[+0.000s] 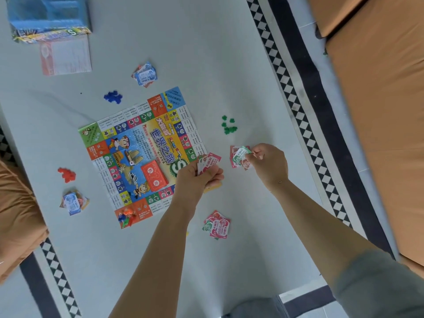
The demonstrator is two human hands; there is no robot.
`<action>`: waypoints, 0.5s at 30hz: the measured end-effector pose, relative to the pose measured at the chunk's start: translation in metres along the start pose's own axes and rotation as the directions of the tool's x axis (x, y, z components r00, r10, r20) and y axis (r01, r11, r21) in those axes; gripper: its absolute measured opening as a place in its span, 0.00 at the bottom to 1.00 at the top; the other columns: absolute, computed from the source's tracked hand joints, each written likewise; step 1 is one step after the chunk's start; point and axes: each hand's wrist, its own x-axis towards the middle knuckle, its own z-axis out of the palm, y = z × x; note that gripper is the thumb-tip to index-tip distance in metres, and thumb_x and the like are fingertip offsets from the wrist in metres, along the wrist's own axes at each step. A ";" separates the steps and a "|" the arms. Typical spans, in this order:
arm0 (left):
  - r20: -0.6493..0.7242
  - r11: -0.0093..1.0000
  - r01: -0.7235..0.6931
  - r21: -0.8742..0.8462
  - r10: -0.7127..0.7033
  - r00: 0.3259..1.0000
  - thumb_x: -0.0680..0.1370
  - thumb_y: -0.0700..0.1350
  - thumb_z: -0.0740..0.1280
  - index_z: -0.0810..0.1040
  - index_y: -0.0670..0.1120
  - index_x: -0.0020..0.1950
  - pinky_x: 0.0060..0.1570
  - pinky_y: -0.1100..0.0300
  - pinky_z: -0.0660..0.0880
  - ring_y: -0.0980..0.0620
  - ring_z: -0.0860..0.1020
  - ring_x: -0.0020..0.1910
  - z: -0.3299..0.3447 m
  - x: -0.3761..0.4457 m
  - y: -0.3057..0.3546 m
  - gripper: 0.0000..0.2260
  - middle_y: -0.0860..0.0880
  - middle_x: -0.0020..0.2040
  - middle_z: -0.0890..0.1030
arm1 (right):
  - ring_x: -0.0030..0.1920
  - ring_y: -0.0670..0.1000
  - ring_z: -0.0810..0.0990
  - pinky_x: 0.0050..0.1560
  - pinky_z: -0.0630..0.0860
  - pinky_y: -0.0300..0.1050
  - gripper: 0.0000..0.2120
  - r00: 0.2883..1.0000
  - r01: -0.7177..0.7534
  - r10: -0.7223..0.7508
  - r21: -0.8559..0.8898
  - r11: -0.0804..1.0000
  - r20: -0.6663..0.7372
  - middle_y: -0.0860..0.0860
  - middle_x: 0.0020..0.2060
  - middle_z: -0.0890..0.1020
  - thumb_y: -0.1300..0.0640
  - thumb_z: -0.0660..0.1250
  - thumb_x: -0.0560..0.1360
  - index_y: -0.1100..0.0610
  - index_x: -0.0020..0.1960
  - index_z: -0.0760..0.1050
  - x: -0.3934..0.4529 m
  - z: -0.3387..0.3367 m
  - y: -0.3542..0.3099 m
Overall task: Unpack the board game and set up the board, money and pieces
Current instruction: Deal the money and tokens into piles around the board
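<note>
Dealing money | your left hand (198, 177) grips the note stack (207, 165); your right hand (267, 162) pinches a green note (241, 153) over the pile (236, 160) beneath it | lay it square; keep piles apart

Printed paper board (142, 154), lightly glossy, creased along its folds, lying on a smooth matt pale table top (206, 65). Beside the board you see thin printed paper notes: a fan in your left hand (197, 177) and a green note (241, 154) pinched by your right hand (268, 164). Left of the board, red plastic houses (66, 174), shiny; beyond it, blue plastic houses (112, 97). Far beyond the board, a glossy printed card box (49, 19).
</note>
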 end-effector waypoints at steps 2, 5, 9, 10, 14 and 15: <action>0.005 1.000 0.004 -0.001 -0.004 1.000 0.75 0.36 0.68 0.79 0.35 0.51 0.35 0.68 0.77 0.55 0.83 0.36 0.001 -0.001 0.000 0.06 0.45 0.38 0.83 | 0.43 0.48 0.77 0.40 0.72 0.42 0.07 0.999 0.013 -0.013 0.000 1.000 -0.042 0.46 0.42 0.80 0.52 0.69 0.73 0.53 0.49 0.77 -0.004 0.003 -0.001; 0.016 1.000 0.003 -0.008 -0.002 1.000 0.75 0.36 0.68 0.79 0.36 0.51 0.35 0.68 0.77 0.55 0.83 0.35 -0.001 -0.004 0.001 0.06 0.45 0.38 0.84 | 0.40 0.48 0.78 0.41 0.73 0.41 0.13 0.999 0.009 -0.004 0.113 0.994 -0.048 0.47 0.39 0.79 0.54 0.71 0.72 0.54 0.53 0.73 -0.012 -0.001 -0.001; 0.007 1.000 -0.017 -0.008 0.017 1.000 0.75 0.37 0.68 0.81 0.39 0.47 0.38 0.66 0.79 0.53 0.82 0.37 -0.010 -0.002 0.003 0.03 0.46 0.38 0.84 | 0.36 0.43 0.77 0.39 0.73 0.32 0.11 0.997 0.016 -0.036 0.271 0.963 0.071 0.48 0.38 0.81 0.58 0.75 0.68 0.58 0.48 0.77 -0.023 -0.012 -0.004; 0.005 1.000 -0.023 -0.001 0.023 1.000 0.75 0.37 0.68 0.81 0.40 0.47 0.39 0.65 0.80 0.52 0.82 0.37 -0.012 -0.002 0.002 0.03 0.46 0.39 0.84 | 0.36 0.43 0.76 0.39 0.73 0.31 0.10 0.994 0.038 -0.064 0.271 0.962 0.088 0.48 0.38 0.81 0.59 0.75 0.68 0.58 0.47 0.77 -0.025 -0.013 -0.006; 0.015 0.999 -0.025 0.024 0.024 1.000 0.76 0.39 0.67 0.81 0.41 0.45 0.41 0.64 0.79 0.52 0.80 0.37 -0.019 -0.001 0.000 0.03 0.45 0.39 0.83 | 0.37 0.44 0.77 0.43 0.75 0.41 0.08 0.987 0.138 -0.151 0.178 0.974 0.062 0.46 0.37 0.80 0.58 0.73 0.69 0.57 0.44 0.75 -0.012 -0.001 -0.015; 0.025 0.999 -0.020 0.030 0.019 0.999 0.77 0.39 0.67 0.80 0.42 0.44 0.42 0.62 0.79 0.52 0.79 0.36 -0.020 -0.001 0.000 0.04 0.45 0.38 0.82 | 0.38 0.46 0.77 0.43 0.76 0.45 0.07 0.987 0.147 -0.154 0.141 0.979 0.040 0.46 0.37 0.79 0.57 0.72 0.70 0.56 0.43 0.75 -0.007 0.003 -0.015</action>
